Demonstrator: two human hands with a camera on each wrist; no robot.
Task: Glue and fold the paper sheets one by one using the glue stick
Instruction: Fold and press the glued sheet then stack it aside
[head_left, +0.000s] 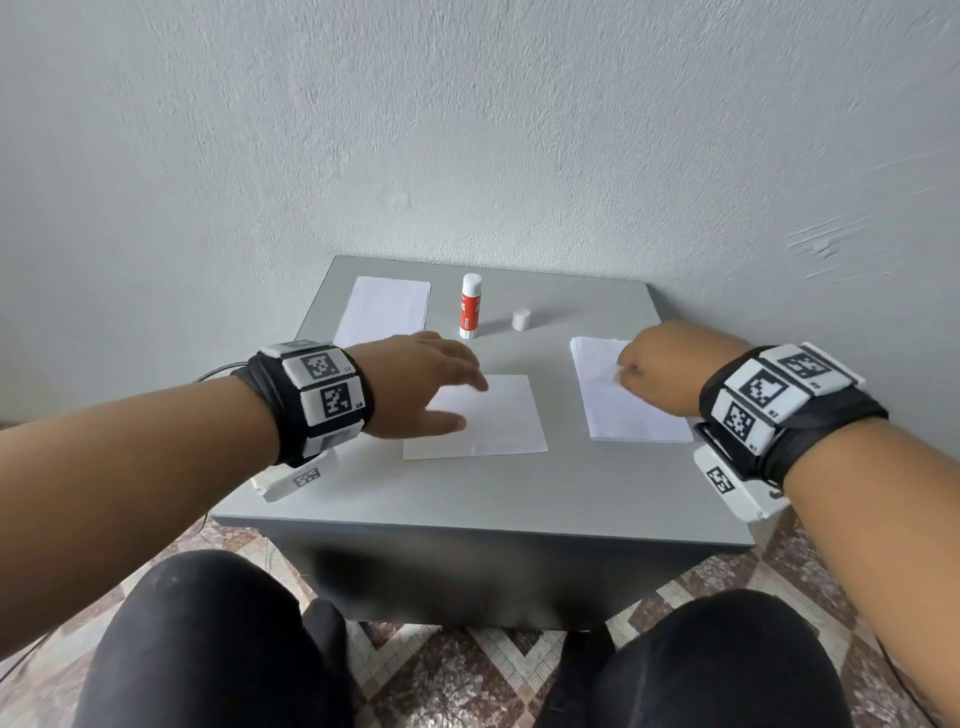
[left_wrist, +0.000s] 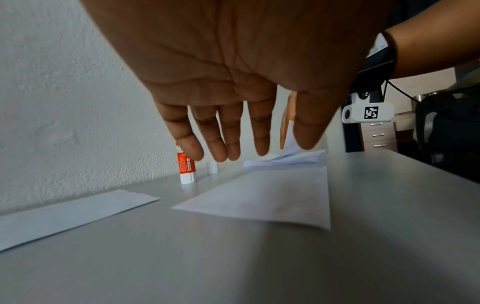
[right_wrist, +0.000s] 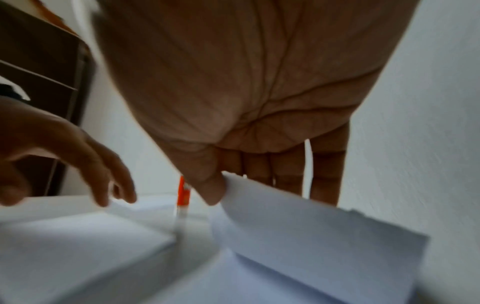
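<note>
White paper lies in three places across the grey tabletop (head_left: 467, 493). Toward the far left corner sits a folded sheet (head_left: 384, 307), flat and apart from the rest. Just right of it the glue stick (head_left: 470, 306) stands upright, uncapped, with its small white cap (head_left: 521, 319) beside it nearer the far edge. At the middle, toward the near edge, a single sheet (head_left: 493, 421) lies flat; the left hand (head_left: 421, 384) hovers over its left part with fingers (left_wrist: 223, 144) straight and slightly spread, holding nothing. Whether it touches the paper I cannot tell. On the right side rests the stack of sheets (head_left: 623, 400), where the right hand (head_left: 670, 364) pinches the top sheet's far left corner between thumb and fingers, lifting it clear of the pile in the right wrist view.

The step in hand looks like peeling off one fresh sheet. To do it well, the pinch should take only the top leaf, so a slow lift at the corner helps the lower sheets drop away. The left hand could steady the middle sheet, or clear it aside, before the new one arrives.
</note>
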